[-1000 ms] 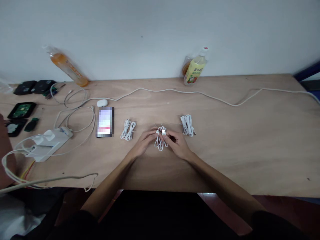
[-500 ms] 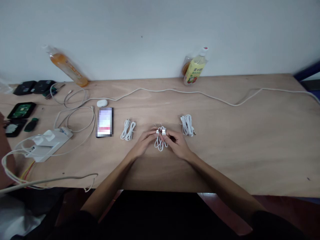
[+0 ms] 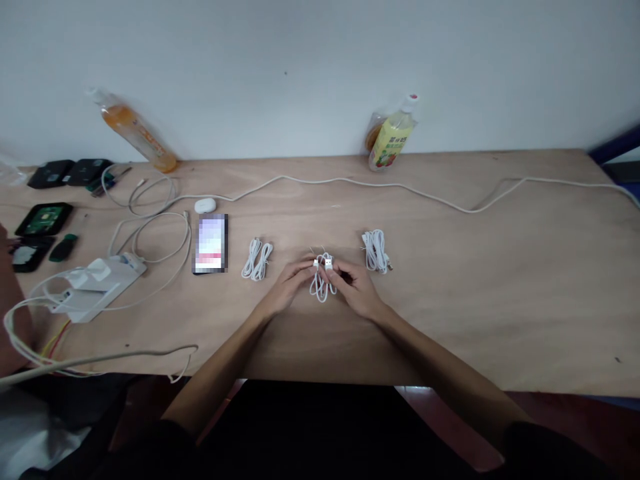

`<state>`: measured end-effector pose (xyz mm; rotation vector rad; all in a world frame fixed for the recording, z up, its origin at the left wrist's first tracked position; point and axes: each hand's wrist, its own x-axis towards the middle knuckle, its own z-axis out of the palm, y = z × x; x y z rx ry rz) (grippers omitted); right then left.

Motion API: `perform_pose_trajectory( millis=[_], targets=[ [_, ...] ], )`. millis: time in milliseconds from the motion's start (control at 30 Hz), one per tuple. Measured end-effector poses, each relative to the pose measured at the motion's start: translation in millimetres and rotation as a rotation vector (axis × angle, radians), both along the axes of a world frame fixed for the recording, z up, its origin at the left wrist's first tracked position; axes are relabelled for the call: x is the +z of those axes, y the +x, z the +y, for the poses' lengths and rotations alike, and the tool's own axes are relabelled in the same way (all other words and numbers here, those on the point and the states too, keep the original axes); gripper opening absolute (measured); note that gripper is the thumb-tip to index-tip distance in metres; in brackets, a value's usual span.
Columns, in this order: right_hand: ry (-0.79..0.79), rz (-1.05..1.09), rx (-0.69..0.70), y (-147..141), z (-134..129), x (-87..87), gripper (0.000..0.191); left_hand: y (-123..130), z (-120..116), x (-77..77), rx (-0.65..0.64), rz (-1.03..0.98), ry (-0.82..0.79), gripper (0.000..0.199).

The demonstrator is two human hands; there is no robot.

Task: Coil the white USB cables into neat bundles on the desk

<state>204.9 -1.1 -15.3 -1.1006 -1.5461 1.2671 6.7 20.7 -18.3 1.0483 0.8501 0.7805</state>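
Observation:
Between my two hands is a white USB cable (image 3: 320,291), looped into a small bundle. My left hand (image 3: 293,281) pinches it on the left, by a small white connector. On the other side, my right hand (image 3: 354,285) grips the bundle beside the wide USB plug (image 3: 329,264), whose metal end faces up. Part of the cable is hidden behind my fingers. To the left lies a tied bundle of white cable (image 3: 257,260); to the right rests another white cable bundle (image 3: 376,251), its metal plug end pointing right.
A phone (image 3: 211,244) and white earbud case (image 3: 205,205) lie to the left, near a white power strip (image 3: 100,288) with tangled cords. Bottles of orange (image 3: 137,137) and yellow drink (image 3: 393,140) stand by the wall. A long white cable (image 3: 350,180) crosses the table. Another person's arm (image 3: 13,313) shows far left.
Almost nothing differs. Both hands keep the same hold on the USB cable, and the whole view has shifted very slightly.

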Motion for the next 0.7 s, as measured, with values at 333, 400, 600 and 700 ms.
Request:
perform_pose_trajectory(
  millis=[333, 400, 600, 700],
  targets=[
    [0.003, 0.003, -0.002, 0.4, 0.3, -1.2, 0.046, 0.9, -0.2, 2.6, 0.004, -0.020, 0.070, 0.032],
    [0.005, 0.006, 0.002, 0.4, 0.3, -1.4, 0.047, 0.8, -0.2, 1.6, 0.007, -0.021, 0.069, 0.031],
    [0.004, 0.006, 0.003, 0.4, 0.0, -1.5, 0.048, 0.9, -0.4, 1.4, -0.001, -0.018, 0.068, 0.031],
    [0.002, 0.005, 0.001, 0.4, -0.2, -1.0, 0.047, 1.1, -0.6, 2.9, -0.005, -0.023, 0.062, 0.032]
  ],
)
